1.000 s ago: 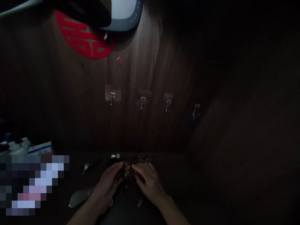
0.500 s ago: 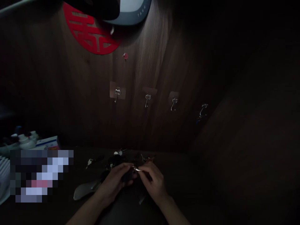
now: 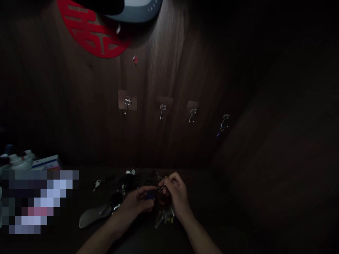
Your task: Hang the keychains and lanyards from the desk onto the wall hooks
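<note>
Low in the middle, my left hand (image 3: 140,201) is closed, its fingers pinching a small metal piece beside a dark blue tag (image 3: 150,195). Opposite it, my right hand (image 3: 177,193) is closed on a small metal ring (image 3: 161,188), their fingertips almost meeting. A bunch of keys (image 3: 164,217) shows just under the right hand, some with yellow parts. Dimness hides how the tag, ring and keys join. Left of my hands lie more keys (image 3: 130,172), a single key (image 3: 97,183) and a grey shoehorn-like piece (image 3: 92,216).
Several metal hooks (image 3: 127,103) line the dark wood wall (image 3: 169,63); a small blue item (image 3: 218,134) hangs from the rightmost. Higher up are a red cut-out decoration (image 3: 100,38) and a cap (image 3: 143,14). White bottles (image 3: 18,162) and a box (image 3: 47,162) stand at left.
My right hand has turned and lifted slightly, and the bunch of keys beneath it now shows more. The blue tag by my left fingers is plainer. The whole view has shifted a little.
</note>
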`<action>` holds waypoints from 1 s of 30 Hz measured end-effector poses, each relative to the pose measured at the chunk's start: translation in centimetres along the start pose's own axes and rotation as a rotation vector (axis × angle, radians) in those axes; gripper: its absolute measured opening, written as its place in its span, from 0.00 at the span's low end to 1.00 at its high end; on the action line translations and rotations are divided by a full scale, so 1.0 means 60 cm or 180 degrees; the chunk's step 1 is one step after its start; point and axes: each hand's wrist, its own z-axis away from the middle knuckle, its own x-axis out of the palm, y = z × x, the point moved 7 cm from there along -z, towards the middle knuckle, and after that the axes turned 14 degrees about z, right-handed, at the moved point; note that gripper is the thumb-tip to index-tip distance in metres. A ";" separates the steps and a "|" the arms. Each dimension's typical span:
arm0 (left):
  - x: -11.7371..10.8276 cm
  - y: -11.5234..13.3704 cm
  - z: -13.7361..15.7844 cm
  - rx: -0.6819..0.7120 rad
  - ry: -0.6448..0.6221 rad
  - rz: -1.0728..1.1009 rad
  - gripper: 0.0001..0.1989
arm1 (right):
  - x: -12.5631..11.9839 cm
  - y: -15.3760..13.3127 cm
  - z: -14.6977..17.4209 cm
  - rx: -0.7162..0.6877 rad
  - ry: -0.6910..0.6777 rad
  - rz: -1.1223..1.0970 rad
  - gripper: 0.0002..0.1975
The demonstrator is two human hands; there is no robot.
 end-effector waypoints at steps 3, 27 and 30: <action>-0.012 -0.007 -0.007 0.0037 0.0170 0.0180 0.21 | 0.006 0.006 -0.001 0.0227 -0.0125 -0.0280 0.14; -0.017 -0.031 -0.027 0.0149 -0.0044 -0.0514 0.22 | -0.050 -0.048 -0.025 0.0143 0.0439 -0.1013 0.12; -0.006 -0.034 -0.025 0.0339 -0.0310 -0.1161 0.20 | -0.087 -0.073 -0.038 -0.0055 0.0701 -0.0991 0.12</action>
